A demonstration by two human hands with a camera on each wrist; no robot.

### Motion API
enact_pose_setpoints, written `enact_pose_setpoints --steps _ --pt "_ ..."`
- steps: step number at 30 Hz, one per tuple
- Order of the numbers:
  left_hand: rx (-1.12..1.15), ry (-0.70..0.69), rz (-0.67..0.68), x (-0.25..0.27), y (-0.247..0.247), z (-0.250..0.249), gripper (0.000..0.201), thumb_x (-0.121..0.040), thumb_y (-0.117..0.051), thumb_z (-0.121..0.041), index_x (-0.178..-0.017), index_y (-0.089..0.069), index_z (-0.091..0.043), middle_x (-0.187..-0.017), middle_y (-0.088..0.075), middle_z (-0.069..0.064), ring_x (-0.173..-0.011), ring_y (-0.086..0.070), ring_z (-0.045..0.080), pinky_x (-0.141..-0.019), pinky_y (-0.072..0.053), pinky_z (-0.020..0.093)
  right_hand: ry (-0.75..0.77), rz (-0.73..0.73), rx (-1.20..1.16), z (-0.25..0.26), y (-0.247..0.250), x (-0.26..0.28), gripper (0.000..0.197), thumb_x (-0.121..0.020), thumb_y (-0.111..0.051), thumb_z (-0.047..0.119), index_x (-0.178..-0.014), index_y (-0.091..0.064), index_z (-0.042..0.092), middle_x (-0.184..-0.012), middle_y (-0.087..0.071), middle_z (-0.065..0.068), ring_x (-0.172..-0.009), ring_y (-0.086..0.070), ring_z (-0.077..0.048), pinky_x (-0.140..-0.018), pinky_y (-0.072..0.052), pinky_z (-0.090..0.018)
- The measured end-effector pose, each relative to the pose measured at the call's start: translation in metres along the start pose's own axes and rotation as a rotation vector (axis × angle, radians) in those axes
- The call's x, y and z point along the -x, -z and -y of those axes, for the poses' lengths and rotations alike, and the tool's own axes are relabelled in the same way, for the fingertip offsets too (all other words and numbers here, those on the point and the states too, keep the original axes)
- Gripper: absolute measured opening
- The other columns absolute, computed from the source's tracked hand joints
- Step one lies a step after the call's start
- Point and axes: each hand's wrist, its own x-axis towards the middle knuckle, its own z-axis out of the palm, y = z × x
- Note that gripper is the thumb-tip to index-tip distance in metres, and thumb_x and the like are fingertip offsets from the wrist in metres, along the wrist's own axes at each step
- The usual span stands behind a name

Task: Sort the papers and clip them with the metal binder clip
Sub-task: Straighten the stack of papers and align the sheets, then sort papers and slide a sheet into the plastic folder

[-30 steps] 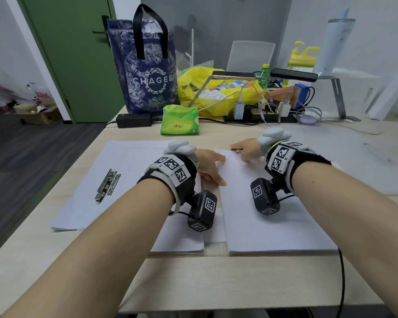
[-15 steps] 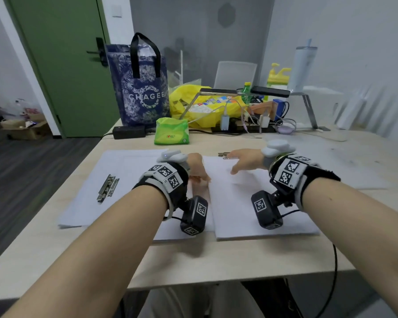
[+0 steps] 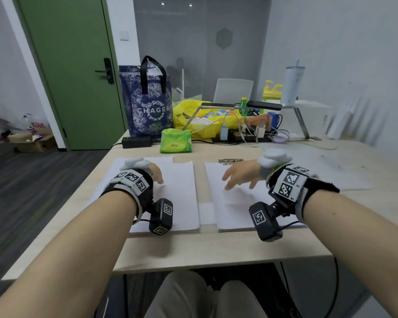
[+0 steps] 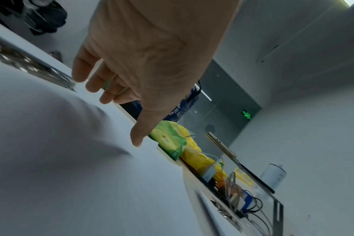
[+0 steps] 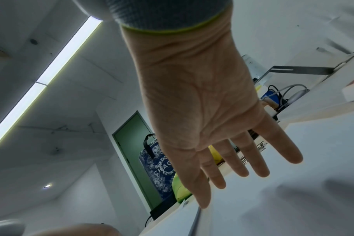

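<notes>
Two stacks of white paper lie side by side on the table, the left stack [image 3: 177, 198] and the right stack [image 3: 237, 210], with another sheet [image 3: 206, 213] showing in the gap between them. A metal binder clip [image 3: 230, 160] lies just beyond the right stack. A second metal clip [image 4: 30, 63] shows blurred by my left fingers in the left wrist view. My left hand [image 3: 156, 176] [image 4: 119, 102] hovers over the left stack with relaxed fingers and holds nothing. My right hand [image 3: 236, 179] [image 5: 232, 167] hovers over the right stack with its fingers spread, also holding nothing.
A green tissue pack [image 3: 175, 141], a black power adapter [image 3: 137, 141], a blue tote bag [image 3: 149, 106], a yellow bag [image 3: 191, 113] and a tangle of chargers and cables [image 3: 241, 131] line the far side. The table's front edge [image 3: 216, 260] is near my knees.
Both hands have lifted off the papers and moved apart, the left one going left. The right hand has drawn back from the clip. The head view has pulled back and tilted up.
</notes>
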Motion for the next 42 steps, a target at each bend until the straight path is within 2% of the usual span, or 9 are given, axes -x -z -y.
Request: enact_pose_setpoints --steps 2,7,14,19,22,25,29,33,42 --pt "-0.063 0.027 -0.01 -0.008 -0.012 0.007 0.057 -0.087 -0.061 -0.044 -0.132 -0.054 -0.009 -0.104 -0.058 0.007 -0.113 -0.046 0.025 -0.109 -0.032 0.029 -0.007 0.028 0.018 0.002 -0.008 0.0 0.058 -0.093 -0.056 0.028 -0.146 -0.035 0.017 -0.145 -0.042 -0.008 -0.136 -0.038 -0.026 -0.108 -0.04 -0.049" --pt "-0.026 0.086 -0.031 0.009 -0.015 0.017 0.063 -0.094 -0.046 -0.051 -0.141 -0.043 -0.008 -0.149 -0.039 0.01 -0.139 -0.033 0.027 -0.113 -0.024 0.035 0.039 0.044 0.034 0.011 -0.024 0.003 0.06 -0.093 -0.056 0.026 -0.147 -0.033 0.018 -0.151 -0.035 -0.004 -0.14 -0.032 -0.026 -0.106 -0.041 -0.049" --pt "0.187 0.113 -0.146 0.011 -0.02 0.031 0.062 -0.099 -0.039 -0.045 -0.142 -0.038 0.0 -0.149 -0.039 0.013 -0.14 -0.033 0.028 -0.117 -0.023 0.035 0.057 0.087 0.345 0.021 -0.043 0.002 0.077 -0.087 -0.062 0.041 -0.151 -0.022 0.023 -0.155 -0.027 -0.003 -0.14 -0.03 -0.029 -0.093 -0.044 -0.038" --pt "0.228 0.114 -0.089 0.014 -0.018 0.04 0.058 -0.097 -0.046 -0.041 -0.139 -0.044 -0.001 -0.143 -0.048 0.012 -0.135 -0.041 0.027 -0.114 -0.028 0.034 0.036 0.013 0.469 0.015 -0.044 -0.009 0.098 -0.075 -0.07 0.053 -0.15 -0.017 0.019 -0.151 -0.035 -0.005 -0.137 -0.037 -0.029 -0.112 -0.033 -0.044" --pt "0.252 0.074 -0.081 0.018 -0.01 0.042 0.044 -0.096 -0.05 -0.035 -0.122 -0.057 0.0 -0.121 -0.062 0.011 -0.112 -0.056 0.027 -0.092 -0.041 0.029 -0.001 -0.008 0.419 0.009 -0.039 -0.009 0.093 -0.076 -0.072 0.049 -0.147 -0.023 0.013 -0.148 -0.039 -0.008 -0.134 -0.04 -0.03 -0.106 -0.039 -0.041" --pt "0.344 0.031 -0.137 0.02 0.0 0.042 0.03 -0.094 -0.055 -0.03 -0.08 -0.06 -0.003 -0.075 -0.059 0.007 -0.078 -0.057 0.025 -0.056 -0.037 0.025 -0.017 -0.015 0.404 0.002 -0.035 -0.009 0.087 -0.078 -0.069 0.05 -0.146 -0.028 0.015 -0.149 -0.036 -0.004 -0.135 -0.038 -0.028 -0.1 -0.041 -0.04" --pt "0.508 -0.009 -0.145 0.017 0.009 0.047 0.054 -0.078 -0.073 -0.037 -0.115 -0.057 -0.001 -0.097 -0.066 0.014 -0.089 -0.064 0.03 -0.074 -0.051 0.031 0.006 -0.063 0.354 -0.004 -0.033 -0.008 0.089 -0.076 -0.068 0.055 -0.147 -0.028 0.019 -0.151 -0.033 -0.001 -0.136 -0.037 -0.026 -0.11 -0.037 -0.04" --pt "0.643 -0.088 -0.111 0.013 0.008 0.05 0.058 -0.066 -0.082 -0.027 -0.117 -0.062 -0.006 -0.112 -0.067 0.01 -0.1 -0.063 0.029 -0.097 -0.051 0.042 0.02 -0.058 0.231 -0.011 -0.03 -0.002 0.082 -0.083 -0.063 0.051 -0.149 -0.028 0.018 -0.152 -0.03 -0.001 -0.139 -0.034 -0.024 -0.101 -0.041 -0.035" --pt "0.775 -0.153 -0.136 0.0 0.034 0.047 0.057 -0.054 -0.075 -0.025 -0.105 -0.056 -0.009 -0.111 -0.064 0.015 -0.102 -0.064 0.036 -0.093 -0.052 0.048 0.144 -0.111 -0.093 0.002 -0.027 0.015 0.08 -0.081 -0.068 0.047 -0.147 -0.03 0.024 -0.143 -0.043 -0.005 -0.125 -0.047 -0.021 -0.1 -0.046 -0.035"
